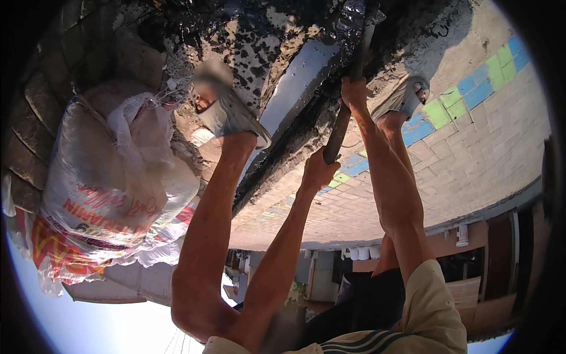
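Note:
A long-handled digging tool (337, 134) slants up and away in front of me, its handle gripped by both hands. My left hand (321, 171) is closed round the near end. Farther along the handle, my right hand (355, 94) is closed too. Wet black sludge (352, 15) clings around the tool's far end at the top edge, so the shape of its head cannot be made out. Below lies a narrow drain channel (298, 79) with dark, shiny water and muddy sides. My feet, in grey sandals (230, 115), stand on either side of it.
A bulging white sack (112, 171) with red print stands beside the channel on the left. Black mud (247, 59) is spattered over the concrete ahead. Paving on the right carries a strip of blue and green painted blocks (436, 115). Buildings show behind me.

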`<state>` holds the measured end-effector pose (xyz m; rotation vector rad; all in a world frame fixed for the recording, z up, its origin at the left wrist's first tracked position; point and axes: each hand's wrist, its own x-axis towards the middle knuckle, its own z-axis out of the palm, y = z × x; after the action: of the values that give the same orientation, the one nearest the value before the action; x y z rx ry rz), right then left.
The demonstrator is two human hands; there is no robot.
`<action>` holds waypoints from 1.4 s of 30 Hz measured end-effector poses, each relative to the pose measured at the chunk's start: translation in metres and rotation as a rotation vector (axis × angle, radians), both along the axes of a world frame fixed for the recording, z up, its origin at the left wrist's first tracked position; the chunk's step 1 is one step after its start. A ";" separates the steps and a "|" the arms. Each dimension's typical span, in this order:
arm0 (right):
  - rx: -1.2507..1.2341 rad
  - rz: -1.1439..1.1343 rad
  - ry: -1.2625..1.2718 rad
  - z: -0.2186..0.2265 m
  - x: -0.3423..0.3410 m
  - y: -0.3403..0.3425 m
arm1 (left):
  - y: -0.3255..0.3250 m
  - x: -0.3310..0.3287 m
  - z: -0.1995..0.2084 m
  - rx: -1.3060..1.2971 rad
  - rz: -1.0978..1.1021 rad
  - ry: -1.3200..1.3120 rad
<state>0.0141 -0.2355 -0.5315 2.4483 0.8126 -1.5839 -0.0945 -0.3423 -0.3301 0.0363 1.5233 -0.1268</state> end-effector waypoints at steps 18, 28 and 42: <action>-0.063 0.098 0.160 0.020 -0.020 -0.005 | -0.016 0.010 0.029 -0.051 0.204 0.061; -0.463 -0.395 0.638 0.047 0.061 0.064 | 0.135 0.037 0.134 0.066 0.279 -0.179; -0.485 -0.730 0.640 0.456 0.034 0.128 | 0.190 -0.085 0.442 0.178 -0.045 -0.794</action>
<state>0.0479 -0.1073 -0.0759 1.9589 -0.4929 -2.4782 -0.1797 -0.1519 0.1121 0.2358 0.7367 -0.0052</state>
